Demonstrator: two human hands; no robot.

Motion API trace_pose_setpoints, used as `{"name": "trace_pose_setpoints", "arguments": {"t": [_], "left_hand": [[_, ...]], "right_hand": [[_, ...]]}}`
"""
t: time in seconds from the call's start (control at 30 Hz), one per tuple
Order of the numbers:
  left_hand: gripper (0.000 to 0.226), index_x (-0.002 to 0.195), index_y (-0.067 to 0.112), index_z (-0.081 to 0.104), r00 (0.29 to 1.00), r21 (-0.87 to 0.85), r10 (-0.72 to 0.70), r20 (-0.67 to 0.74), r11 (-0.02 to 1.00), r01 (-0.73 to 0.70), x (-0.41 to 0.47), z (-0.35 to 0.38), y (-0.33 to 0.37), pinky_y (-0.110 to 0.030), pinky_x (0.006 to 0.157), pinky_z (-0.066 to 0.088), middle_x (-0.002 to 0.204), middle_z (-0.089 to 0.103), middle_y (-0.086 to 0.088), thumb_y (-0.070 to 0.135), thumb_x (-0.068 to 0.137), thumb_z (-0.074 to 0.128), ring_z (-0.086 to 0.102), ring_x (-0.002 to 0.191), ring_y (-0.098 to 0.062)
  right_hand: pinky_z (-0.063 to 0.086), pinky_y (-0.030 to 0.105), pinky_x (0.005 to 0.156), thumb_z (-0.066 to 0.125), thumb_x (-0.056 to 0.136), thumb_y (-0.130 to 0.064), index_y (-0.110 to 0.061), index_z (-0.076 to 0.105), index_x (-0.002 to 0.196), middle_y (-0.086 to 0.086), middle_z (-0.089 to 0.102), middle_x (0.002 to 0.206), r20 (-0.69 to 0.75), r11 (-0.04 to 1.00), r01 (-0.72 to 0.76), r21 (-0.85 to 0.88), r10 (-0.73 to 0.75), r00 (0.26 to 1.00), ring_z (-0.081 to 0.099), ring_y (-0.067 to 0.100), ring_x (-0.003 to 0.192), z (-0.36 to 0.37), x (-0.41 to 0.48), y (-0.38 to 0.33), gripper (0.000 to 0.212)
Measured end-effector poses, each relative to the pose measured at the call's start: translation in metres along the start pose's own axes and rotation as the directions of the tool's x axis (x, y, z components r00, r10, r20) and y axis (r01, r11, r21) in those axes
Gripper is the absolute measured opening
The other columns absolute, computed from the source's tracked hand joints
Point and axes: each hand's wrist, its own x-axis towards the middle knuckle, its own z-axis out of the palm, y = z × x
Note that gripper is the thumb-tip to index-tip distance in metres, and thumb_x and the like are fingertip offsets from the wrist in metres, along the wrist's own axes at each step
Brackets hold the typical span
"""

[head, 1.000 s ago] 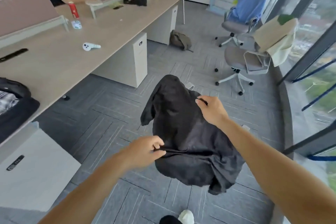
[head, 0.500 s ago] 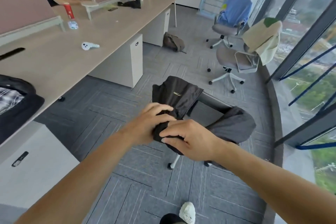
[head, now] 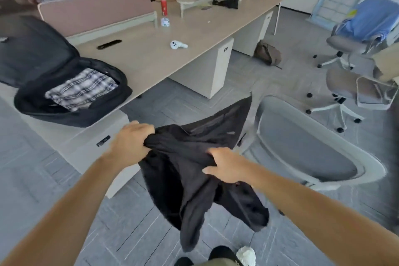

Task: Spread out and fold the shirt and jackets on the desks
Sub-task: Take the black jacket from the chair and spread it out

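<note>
A black jacket (head: 194, 170) hangs bunched in the air between my hands, above the grey floor. My left hand (head: 129, 140) grips its upper left edge. My right hand (head: 224, 166) grips the cloth a little lower, to the right. One corner of the jacket flaps up toward the grey chair, and a sleeve dangles toward my feet. The long beige desk (head: 151, 58) lies to the left and ahead. On its near end an open black suitcase (head: 34, 97) holds a folded plaid shirt (head: 82, 90).
A grey office chair (head: 302, 149) stands right beside the jacket. Two more chairs at the right carry a blue garment (head: 371, 19) and a beige one (head: 386, 60). On the desk lie a white controller (head: 178, 45), a red can (head: 164, 6) and a black remote (head: 109, 44). A person slumps at the far desk.
The jacket came off the grey chair's back, and I turned left toward the desk. My hands, close together half a second ago, have moved apart along the cloth.
</note>
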Motion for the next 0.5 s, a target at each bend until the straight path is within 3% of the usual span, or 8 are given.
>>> {"name": "trace_pose_setpoints", "arguments": {"t": [0.07, 0.13, 0.2, 0.3, 0.43, 0.5], "left_hand": [[0.01, 0.072, 0.023, 0.042, 0.993, 0.02, -0.113, 0.017, 0.993, 0.113, -0.014, -0.003, -0.009, -0.036, 0.057, 0.04, 0.066, 0.045, 0.01, 0.017, 0.075, 0.049, 0.047, 0.07, -0.025], [0.014, 0.087, 0.02, 0.054, 0.961, 0.016, -0.27, 0.051, 0.963, 0.27, -0.027, 0.0, -0.017, -0.042, 0.068, 0.048, 0.085, 0.056, 0.003, 0.01, 0.08, 0.06, 0.054, 0.083, -0.027], [0.022, 0.103, 0.017, 0.061, 0.918, 0.0, -0.384, 0.105, 0.923, 0.386, -0.039, 0.005, -0.021, -0.044, 0.078, 0.05, 0.102, 0.059, 0.0, 0.008, 0.084, 0.064, 0.058, 0.094, -0.028], [0.031, 0.115, 0.016, 0.067, 0.875, -0.057, -0.464, 0.135, 0.878, 0.475, -0.05, 0.014, -0.023, -0.041, 0.087, 0.05, 0.112, 0.062, -0.003, 0.005, 0.087, 0.062, 0.061, 0.101, -0.029], [0.025, 0.109, 0.014, 0.073, 0.867, -0.096, -0.498, 0.028, 0.862, 0.498, -0.049, 0.013, -0.026, -0.038, 0.088, 0.05, 0.106, 0.068, -0.007, 0.005, 0.088, 0.065, 0.064, 0.098, -0.03], [0.019, 0.106, 0.015, 0.074, 0.859, -0.084, -0.512, 0.005, 0.855, 0.511, -0.047, 0.01, -0.028, -0.037, 0.086, 0.051, 0.102, 0.072, -0.007, 0.009, 0.091, 0.064, 0.065, 0.097, -0.031]], "right_hand": [[0.051, 0.032, 0.078, 0.056, 0.1, -0.041, -0.008, 0.065, 0.12, 0.009, 0.069, 0.105, -0.006, 1.0, 0.022, 0.006, -0.022, 1.0, 0.065, 0.026, 0.098, -0.007, 0.016, -0.007, 0.039], [0.044, 0.026, 0.057, 0.056, 0.101, -0.037, -0.01, 0.069, 0.095, 0.003, 0.062, 0.074, -0.026, 0.996, 0.048, 0.074, -0.046, 0.999, 0.058, 0.016, 0.064, -0.022, 0.024, -0.019, 0.03], [0.037, 0.019, 0.047, 0.057, 0.101, -0.035, -0.017, 0.069, 0.09, -0.004, 0.051, 0.063, -0.034, 0.991, 0.073, 0.116, -0.07, 0.997, 0.046, 0.007, 0.049, -0.036, 0.028, -0.033, 0.024], [0.033, 0.013, 0.048, 0.056, 0.101, -0.034, -0.009, 0.069, 0.092, -0.007, 0.048, 0.061, -0.015, 0.983, 0.147, 0.114, -0.146, 0.989, 0.042, -0.001, 0.046, -0.045, 0.031, -0.047, 0.03], [0.035, 0.029, 0.063, 0.054, 0.101, -0.039, -0.004, 0.061, 0.086, -0.001, 0.051, 0.072, 0.046, 0.955, 0.164, 0.248, -0.18, 0.982, 0.047, 0.011, 0.064, -0.042, 0.032, -0.053, 0.038], [0.037, 0.03, 0.066, 0.055, 0.1, -0.041, -0.004, 0.064, 0.092, 0.0, 0.056, 0.077, 0.022, 0.942, 0.171, 0.29, -0.185, 0.982, 0.051, 0.012, 0.07, -0.042, 0.034, -0.052, 0.039]]}}
